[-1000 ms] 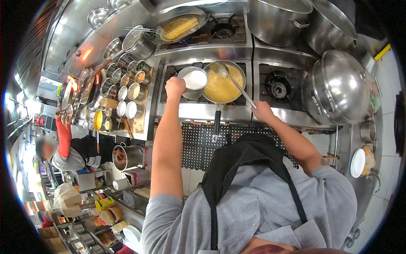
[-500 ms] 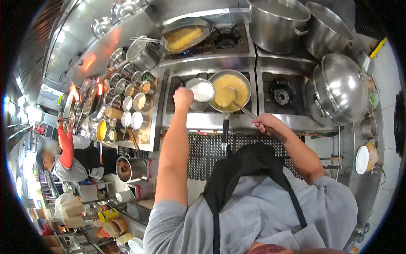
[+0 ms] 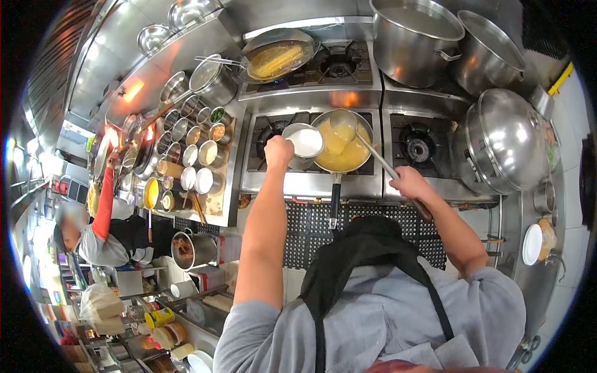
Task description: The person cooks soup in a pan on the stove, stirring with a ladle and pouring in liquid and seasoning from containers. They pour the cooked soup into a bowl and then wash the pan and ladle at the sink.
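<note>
My left hand (image 3: 279, 151) is closed on the side of a round metal pot (image 3: 303, 163) with a smooth white content. This pot sits against the left edge of a frying pan (image 3: 336, 196) on the middle stove. Yellow liquid (image 3: 341, 158) fills the frying pan. In my right hand (image 3: 410, 183) is a long-handled ladle (image 3: 385, 163), gripped near its wooden end. The ladle's bowl rests over the far part of the pan, with yellow mixture in and around it; how deep it sits I cannot tell.
Behind stands a wide pan (image 3: 280, 60) of yellow, stick-like food. Big stockpots (image 3: 416, 46) and a domed metal lid (image 3: 507, 140) are to the right. Several ingredient tins (image 3: 211, 152) fill the left counter. Farther left, a co-worker's red sleeve (image 3: 104, 205) reaches toward flames.
The ladle's bowl has moved from the near middle of the pan to its far side. My right hand has shifted slightly right. The co-worker's arm has reached farther forward.
</note>
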A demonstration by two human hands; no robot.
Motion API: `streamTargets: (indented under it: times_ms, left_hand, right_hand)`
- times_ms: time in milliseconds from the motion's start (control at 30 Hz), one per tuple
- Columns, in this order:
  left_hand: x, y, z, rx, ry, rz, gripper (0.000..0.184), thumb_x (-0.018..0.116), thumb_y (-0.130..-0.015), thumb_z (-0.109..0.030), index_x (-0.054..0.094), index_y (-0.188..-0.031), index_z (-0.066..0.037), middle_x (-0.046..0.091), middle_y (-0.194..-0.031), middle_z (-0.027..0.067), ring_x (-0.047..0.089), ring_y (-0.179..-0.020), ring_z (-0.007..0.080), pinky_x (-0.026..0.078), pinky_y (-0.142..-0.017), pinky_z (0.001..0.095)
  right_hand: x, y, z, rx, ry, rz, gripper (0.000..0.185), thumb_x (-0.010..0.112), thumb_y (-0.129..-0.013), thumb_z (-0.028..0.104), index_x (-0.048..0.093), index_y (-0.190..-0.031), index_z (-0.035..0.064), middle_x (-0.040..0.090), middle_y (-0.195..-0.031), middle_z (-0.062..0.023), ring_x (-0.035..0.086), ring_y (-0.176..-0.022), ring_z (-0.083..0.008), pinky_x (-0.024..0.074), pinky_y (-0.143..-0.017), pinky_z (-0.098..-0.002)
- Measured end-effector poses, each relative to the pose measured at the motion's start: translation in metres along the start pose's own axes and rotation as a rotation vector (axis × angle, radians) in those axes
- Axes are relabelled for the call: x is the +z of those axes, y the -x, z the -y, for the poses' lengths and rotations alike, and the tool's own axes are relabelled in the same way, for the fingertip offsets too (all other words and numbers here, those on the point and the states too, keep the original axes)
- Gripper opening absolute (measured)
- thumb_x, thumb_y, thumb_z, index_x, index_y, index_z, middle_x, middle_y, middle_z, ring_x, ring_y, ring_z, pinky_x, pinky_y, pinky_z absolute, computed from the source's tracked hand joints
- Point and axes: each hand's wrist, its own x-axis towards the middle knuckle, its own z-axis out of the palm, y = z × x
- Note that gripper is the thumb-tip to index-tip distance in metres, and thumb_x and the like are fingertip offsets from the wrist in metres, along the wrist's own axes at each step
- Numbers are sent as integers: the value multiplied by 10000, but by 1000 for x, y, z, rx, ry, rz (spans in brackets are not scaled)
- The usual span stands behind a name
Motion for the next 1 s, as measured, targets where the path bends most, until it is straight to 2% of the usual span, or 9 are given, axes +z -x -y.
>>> streamTargets:
  times_ms: [100, 200, 467, 567, 600, 700, 733, 867, 1000]
  left_hand:
    - [-2, 4, -6, -33, -12, -27, 333, 503, -767, -164, 688, -903, 77, 649, -995, 309, 635, -988, 432, 494, -899, 462]
    - [-3, 10, -8, -66, -29, -33, 332, 501, -772, -162, 688, -908, 77, 650, -994, 307, 634, -989, 432, 496, -898, 459]
    - [-7, 9, -16, -67, -92, -48, 333, 501, -795, -159, 690, -938, 75, 659, -1012, 289, 643, -990, 413, 504, -896, 447]
    - [-5, 6, -15, -48, -97, -41, 331, 504, -797, -162, 691, -934, 73, 658, -1007, 293, 646, -992, 407, 507, -895, 444]
    - [-4, 4, -15, -55, -92, -44, 326, 508, -795, -163, 694, -926, 70, 660, -1006, 291, 646, -995, 406, 512, -892, 443]
    - [-2, 1, -16, -20, -135, -56, 324, 508, -795, -165, 697, -924, 64, 661, -1010, 287, 647, -997, 406, 516, -889, 443]
    - [-1, 0, -15, -17, -141, -45, 326, 506, -795, -164, 697, -926, 65, 662, -1011, 286, 648, -995, 406, 516, -890, 443]
    - [-1, -2, -17, -16, -161, -19, 330, 500, -798, -163, 697, -935, 64, 662, -1020, 284, 650, -993, 403, 516, -892, 443]
    - [-1, -5, -19, -11, -168, -3, 332, 495, -808, -165, 695, -941, 64, 659, -1033, 283, 648, -1002, 399, 515, -895, 440]
  right_hand:
    - [7, -7, -19, -215, 203, -175, 283, 640, -752, 216, 629, -864, -44, 641, -757, -254, 643, -727, -407, 507, -697, -478]
    - [15, -18, -31, -175, 157, -183, 263, 629, -773, 207, 614, -874, -36, 637, -818, -282, 628, -807, -438, 495, -752, -506]
    - [60, -73, -87, -134, 220, -202, 276, 602, -841, 223, 567, -960, -24, 641, -819, -272, 621, -790, -460, 502, -748, -514]
    - [88, -64, -96, -215, 69, -191, 267, 593, -852, 224, 558, -942, -25, 628, -800, -276, 612, -767, -464, 505, -732, -495]
    - [95, -60, -96, -233, 70, -164, 233, 588, -877, 224, 548, -869, -6, 603, -691, -204, 606, -611, -380, 505, -606, -461]
    - [75, -42, -56, 260, -744, 285, 229, 587, -900, 219, 518, -785, 33, 537, -613, -88, 537, -485, -221, 451, -467, -372]
    - [66, -38, -52, 276, -950, 363, 243, 593, -909, 198, 482, -735, 71, 472, -601, -2, 430, -445, -91, 361, -398, -264]
    - [12, -9, 8, 473, -1030, 375, 232, 615, -898, 171, 522, -717, 59, 456, -593, 19, 413, -449, -75, 331, -394, -237]
    - [11, -29, -20, 242, -790, 332, 218, 616, -884, 171, 551, -743, 18, 511, -600, -16, 482, -456, -105, 386, -387, -258]
